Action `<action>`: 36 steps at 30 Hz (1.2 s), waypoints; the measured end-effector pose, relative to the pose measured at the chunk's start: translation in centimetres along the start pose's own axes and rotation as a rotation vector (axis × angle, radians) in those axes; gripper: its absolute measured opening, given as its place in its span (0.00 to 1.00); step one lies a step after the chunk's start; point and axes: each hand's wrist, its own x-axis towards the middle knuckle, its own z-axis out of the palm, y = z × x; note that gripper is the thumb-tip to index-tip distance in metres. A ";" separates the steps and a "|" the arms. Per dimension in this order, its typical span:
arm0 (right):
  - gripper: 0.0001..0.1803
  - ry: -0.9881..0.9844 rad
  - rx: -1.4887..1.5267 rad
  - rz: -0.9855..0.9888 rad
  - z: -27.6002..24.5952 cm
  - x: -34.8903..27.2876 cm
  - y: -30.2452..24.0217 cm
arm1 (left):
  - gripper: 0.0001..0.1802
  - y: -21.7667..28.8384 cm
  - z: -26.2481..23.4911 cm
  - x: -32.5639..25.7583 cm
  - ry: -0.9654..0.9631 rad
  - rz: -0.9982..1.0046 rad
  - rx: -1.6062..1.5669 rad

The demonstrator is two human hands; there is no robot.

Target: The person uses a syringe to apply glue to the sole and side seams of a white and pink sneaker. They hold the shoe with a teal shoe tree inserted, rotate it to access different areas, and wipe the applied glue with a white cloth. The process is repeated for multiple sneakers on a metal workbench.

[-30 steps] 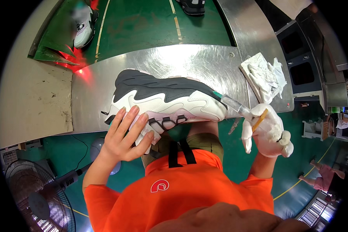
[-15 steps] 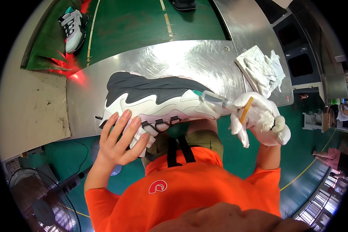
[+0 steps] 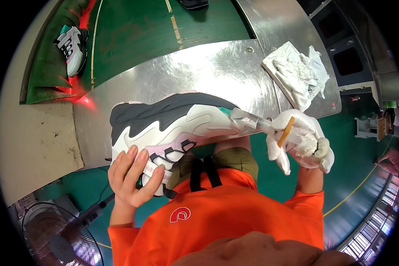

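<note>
The steel surface (image 3: 199, 66) is bordered at its far side by a green belt (image 3: 133, 26), where a second shoe (image 3: 73, 51) is placed at the left. Over the surface's near edge the shoe (image 3: 177, 122) is held on its side, its dark sole turned away, its laces toward the body and its toe to the right. A white cloth (image 3: 297, 73) is heaped at the surface's right end.

The right hand (image 3: 301, 139), gloved in white, is held beyond the toe, with its fingers curled around the back of the syringe (image 3: 252, 119); a yellow stick (image 3: 286, 131) is also carried there. The bare left hand (image 3: 131, 177) is closed over the heel half, its fingers slightly parted and its thumb set apart near the strap (image 3: 157, 172), so the shoe is steadied.

By the syringe's green tip (image 3: 225, 111) the toe end is met, where dark and white join; whether it is touching cannot be told. The step is judged to be fine work along that seam, by which a light, even press and an unmoving shoe are called for.
</note>
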 end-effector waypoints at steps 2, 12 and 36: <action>0.61 0.003 0.063 -0.024 -1.0 -0.3 0.4 | 0.16 0.7 -0.4 0.2 -0.022 -0.039 0.006; 0.63 -0.127 0.232 -0.192 -4.7 -1.2 4.0 | 0.14 2.8 -0.4 0.5 -0.037 -0.141 0.029; 0.64 -0.014 0.438 -0.418 -2.8 -3.9 9.0 | 0.12 2.4 -0.8 0.7 -0.058 -0.103 0.009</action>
